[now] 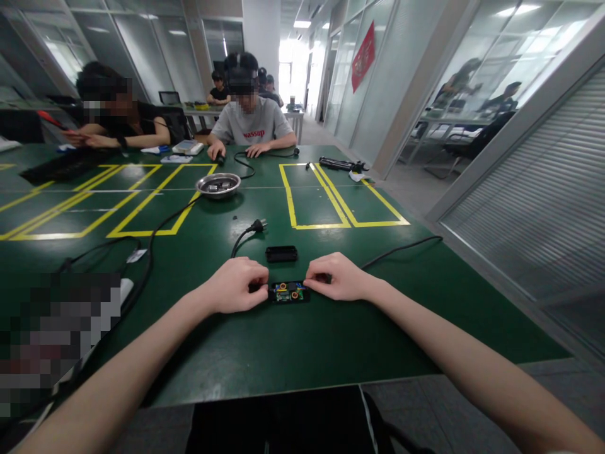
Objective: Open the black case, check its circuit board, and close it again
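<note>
The open case (306, 295), its board (287, 294) exposed, lies towards the table's (265, 359) near edge. Left hand (240, 285) and right hand (341, 277) bend their fingers at opposite ends; any pinch cannot be told. This two-handed adjustment apparently calls next for light, even contact.

we look from one camera worn on the head, facing forward and slightly down over the green table (265, 353). the two bare forearms enter from the lower corners, close to us; the hands sit mid-view. beyond, our view reaches across the tabletop to people, glass partitions (520, 208) and a bright corridor end (290, 63).
</note>
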`<control>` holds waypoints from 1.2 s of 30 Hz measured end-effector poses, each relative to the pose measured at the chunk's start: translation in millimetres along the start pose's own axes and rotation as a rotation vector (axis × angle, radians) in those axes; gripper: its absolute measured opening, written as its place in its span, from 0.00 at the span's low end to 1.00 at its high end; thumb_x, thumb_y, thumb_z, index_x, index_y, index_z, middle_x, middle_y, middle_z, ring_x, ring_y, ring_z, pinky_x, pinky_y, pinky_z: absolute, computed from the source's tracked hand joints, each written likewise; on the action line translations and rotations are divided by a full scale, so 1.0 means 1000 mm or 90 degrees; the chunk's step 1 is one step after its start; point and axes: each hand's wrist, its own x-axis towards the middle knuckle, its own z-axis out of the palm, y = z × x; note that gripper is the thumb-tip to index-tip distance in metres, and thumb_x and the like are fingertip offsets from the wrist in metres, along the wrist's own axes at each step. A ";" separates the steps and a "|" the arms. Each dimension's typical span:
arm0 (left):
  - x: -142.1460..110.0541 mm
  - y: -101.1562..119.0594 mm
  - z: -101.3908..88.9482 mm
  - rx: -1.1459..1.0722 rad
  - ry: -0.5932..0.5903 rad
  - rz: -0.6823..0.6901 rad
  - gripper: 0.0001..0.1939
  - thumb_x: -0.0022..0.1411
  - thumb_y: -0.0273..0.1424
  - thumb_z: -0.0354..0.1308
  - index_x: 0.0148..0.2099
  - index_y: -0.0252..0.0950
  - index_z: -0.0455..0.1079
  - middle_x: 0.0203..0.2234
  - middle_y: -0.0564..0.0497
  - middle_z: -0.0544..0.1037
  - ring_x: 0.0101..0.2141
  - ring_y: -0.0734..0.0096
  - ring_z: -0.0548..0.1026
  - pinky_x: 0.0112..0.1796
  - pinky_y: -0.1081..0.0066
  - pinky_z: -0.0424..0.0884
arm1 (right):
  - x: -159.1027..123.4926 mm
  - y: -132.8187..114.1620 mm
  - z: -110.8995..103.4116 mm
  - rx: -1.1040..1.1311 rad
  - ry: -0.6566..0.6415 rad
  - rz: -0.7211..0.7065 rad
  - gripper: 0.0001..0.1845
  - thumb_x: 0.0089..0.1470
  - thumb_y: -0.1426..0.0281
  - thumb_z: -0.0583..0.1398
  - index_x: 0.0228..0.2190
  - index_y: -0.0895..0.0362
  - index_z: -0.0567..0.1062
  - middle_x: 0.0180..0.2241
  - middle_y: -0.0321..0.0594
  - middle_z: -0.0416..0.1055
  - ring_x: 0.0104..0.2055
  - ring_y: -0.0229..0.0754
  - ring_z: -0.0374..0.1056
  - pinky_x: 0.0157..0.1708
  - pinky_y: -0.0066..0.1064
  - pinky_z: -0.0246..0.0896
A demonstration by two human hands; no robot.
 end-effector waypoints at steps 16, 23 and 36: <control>0.007 0.006 0.017 0.037 -0.012 -0.052 0.12 0.73 0.32 0.49 0.36 0.39 0.69 0.25 0.51 0.78 0.28 0.64 0.77 0.30 0.71 0.62 | 0.008 -0.011 0.000 -0.094 -0.087 0.110 0.08 0.60 0.72 0.59 0.28 0.55 0.73 0.24 0.35 0.72 0.25 0.37 0.63 0.29 0.28 0.47; 0.009 0.003 0.023 0.034 0.010 -0.087 0.12 0.76 0.34 0.47 0.42 0.39 0.70 0.25 0.51 0.78 0.26 0.63 0.78 0.30 0.71 0.63 | 0.014 -0.006 0.007 -0.122 -0.067 0.108 0.09 0.65 0.72 0.57 0.31 0.55 0.74 0.22 0.34 0.69 0.23 0.38 0.62 0.28 0.29 0.45; 0.007 0.003 0.027 0.031 0.045 -0.094 0.15 0.75 0.36 0.46 0.42 0.40 0.73 0.25 0.52 0.80 0.26 0.64 0.78 0.30 0.71 0.66 | 0.011 -0.002 0.008 -0.135 -0.052 0.113 0.10 0.68 0.68 0.58 0.36 0.55 0.78 0.26 0.37 0.77 0.26 0.39 0.69 0.30 0.29 0.49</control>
